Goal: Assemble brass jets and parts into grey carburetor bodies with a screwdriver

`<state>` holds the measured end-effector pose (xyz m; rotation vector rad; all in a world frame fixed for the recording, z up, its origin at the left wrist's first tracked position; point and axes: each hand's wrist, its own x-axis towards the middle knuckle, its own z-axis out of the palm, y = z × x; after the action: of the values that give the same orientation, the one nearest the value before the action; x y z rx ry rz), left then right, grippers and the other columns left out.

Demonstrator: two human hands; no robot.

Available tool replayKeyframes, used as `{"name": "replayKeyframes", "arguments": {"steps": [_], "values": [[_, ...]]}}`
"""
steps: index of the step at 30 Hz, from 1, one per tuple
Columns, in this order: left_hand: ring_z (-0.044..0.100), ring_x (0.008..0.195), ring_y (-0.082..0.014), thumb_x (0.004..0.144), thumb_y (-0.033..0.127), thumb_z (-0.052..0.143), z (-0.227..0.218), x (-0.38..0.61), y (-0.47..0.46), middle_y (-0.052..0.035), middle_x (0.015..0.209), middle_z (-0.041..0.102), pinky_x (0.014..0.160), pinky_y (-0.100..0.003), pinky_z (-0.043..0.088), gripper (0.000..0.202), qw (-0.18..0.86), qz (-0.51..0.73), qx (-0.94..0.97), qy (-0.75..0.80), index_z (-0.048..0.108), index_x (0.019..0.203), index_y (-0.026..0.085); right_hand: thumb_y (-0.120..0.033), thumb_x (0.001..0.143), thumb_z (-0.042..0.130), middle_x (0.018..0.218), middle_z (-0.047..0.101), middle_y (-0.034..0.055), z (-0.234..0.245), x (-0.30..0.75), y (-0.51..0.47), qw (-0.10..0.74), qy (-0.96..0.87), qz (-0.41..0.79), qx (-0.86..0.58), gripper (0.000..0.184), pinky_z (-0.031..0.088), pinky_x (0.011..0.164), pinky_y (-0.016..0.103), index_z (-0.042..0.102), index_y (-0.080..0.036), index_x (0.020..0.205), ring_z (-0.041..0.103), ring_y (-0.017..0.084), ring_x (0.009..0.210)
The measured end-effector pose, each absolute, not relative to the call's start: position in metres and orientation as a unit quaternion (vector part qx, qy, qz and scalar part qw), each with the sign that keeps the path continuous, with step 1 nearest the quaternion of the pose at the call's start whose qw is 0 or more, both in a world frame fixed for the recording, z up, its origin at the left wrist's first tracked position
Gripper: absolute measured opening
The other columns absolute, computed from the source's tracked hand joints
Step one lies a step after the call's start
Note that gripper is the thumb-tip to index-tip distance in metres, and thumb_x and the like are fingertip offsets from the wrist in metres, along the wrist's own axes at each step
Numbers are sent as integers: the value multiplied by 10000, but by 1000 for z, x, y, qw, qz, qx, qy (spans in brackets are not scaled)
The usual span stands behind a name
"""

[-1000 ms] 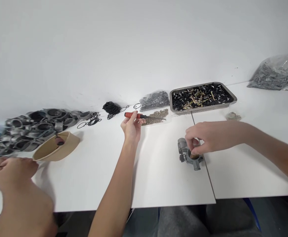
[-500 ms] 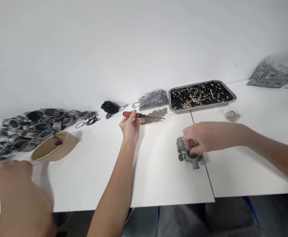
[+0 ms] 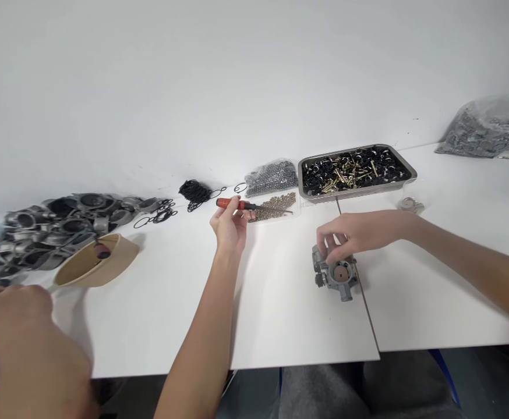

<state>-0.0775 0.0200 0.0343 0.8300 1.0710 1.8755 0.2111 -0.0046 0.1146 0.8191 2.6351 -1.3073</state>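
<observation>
My left hand (image 3: 230,226) is closed around the red handle of a screwdriver (image 3: 237,204). Its thin dark shaft points right, over a shallow clear tray of small brass-coloured screws (image 3: 278,203). On the table, across from it, a grey metal throttle body (image 3: 345,291) rests near the seam; a copper-coloured disc (image 3: 340,273) shows inside its round bore. Above the back of this part, my right hand (image 3: 339,238) curves with thumb and fingers apart. I see nothing between them; whether the fingertips touch the metal is unclear.
Behind stand a metal tray (image 3: 359,189) of black parts and bolts, a bag of small metal parts (image 3: 272,177) and black rubber rings (image 3: 194,192). Grey castings (image 3: 71,224) and a beige bowl (image 3: 119,265) lie left, beside another person's hand (image 3: 14,311). A plastic bag (image 3: 481,128) sits right.
My right hand has drawn its fingers out of the throttle body's bore, up and back, uncovering the copper-coloured disc. My left hand has stayed nearly still with the screwdriver.
</observation>
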Motion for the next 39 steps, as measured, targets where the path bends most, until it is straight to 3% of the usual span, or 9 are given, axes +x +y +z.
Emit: {"name": "replayKeyframes", "arguments": {"steps": [6, 11, 18, 29, 39], "values": [[471, 426, -66, 702, 274, 750, 38, -65, 17, 5, 586, 558, 469, -248, 432, 216, 451, 724, 341, 395, 629, 775, 110, -475, 835, 569, 942, 613, 62, 69, 207, 18, -144, 821, -400, 381, 347, 381, 675, 272, 619, -177, 1007, 537, 154, 772], [467, 415, -71, 730, 239, 715, 37, -46, 13, -3, 573, 566, 470, -254, 423, 170, 487, 707, 336, 387, 628, 773, 100, -458, 766, 656, 889, 618, 46, 28, 200, 26, -227, 776, -413, 419, 407, 401, 740, 287, 651, -147, 1030, 549, 138, 750], [469, 418, -88, 760, 233, 694, 38, -31, 9, 5, 533, 541, 491, -272, 433, 143, 502, 697, 355, 370, 628, 784, 108, -500, 705, 710, 873, 652, 61, 24, 199, 29, -250, 765, -431, 409, 421, 411, 726, 296, 732, -146, 932, 570, 151, 752], [470, 424, -84, 767, 235, 693, 39, -31, 8, 15, 514, 519, 503, -266, 447, 140, 498, 698, 359, 368, 628, 783, 112, -439, 764, 657, 865, 701, 66, 20, 199, 30, -287, 751, -432, 408, 301, 443, 778, 312, 717, -151, 827, 614, 176, 811], [487, 398, -88, 739, 218, 696, 40, -29, 8, -46, 613, 623, 481, -283, 445, 140, 497, 692, 358, 382, 629, 757, 96, -437, 743, 668, 818, 699, 61, 23, 199, 31, -270, 760, -428, 409, 297, 426, 725, 295, 717, -147, 781, 590, 162, 750]]}}
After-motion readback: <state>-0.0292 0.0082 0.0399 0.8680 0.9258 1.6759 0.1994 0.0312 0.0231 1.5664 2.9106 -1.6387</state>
